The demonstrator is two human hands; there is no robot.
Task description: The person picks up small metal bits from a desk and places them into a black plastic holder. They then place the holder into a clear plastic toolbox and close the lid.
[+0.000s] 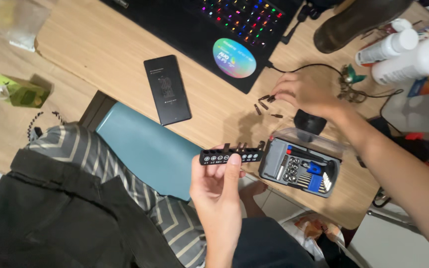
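My left hand [217,193] holds up a black bit-holder strip [230,157] by its lower edge, thumb on the front; a few dark bits stand in its right half. My right hand [306,94] reaches across the wooden desk [115,44], its fingertips pinching one of several loose screwdriver bits [261,106] scattered there. An open grey screwdriver kit case [301,168] with sockets and a blue-handled tool lies near the desk's front edge, just right of the strip.
A black phone [167,89] lies face up left of the bits. A black laptop [209,30] with a lit keyboard sits behind. A black round object [310,121], a cable, white bottles [413,57] and a teal chair seat [145,144] are around.
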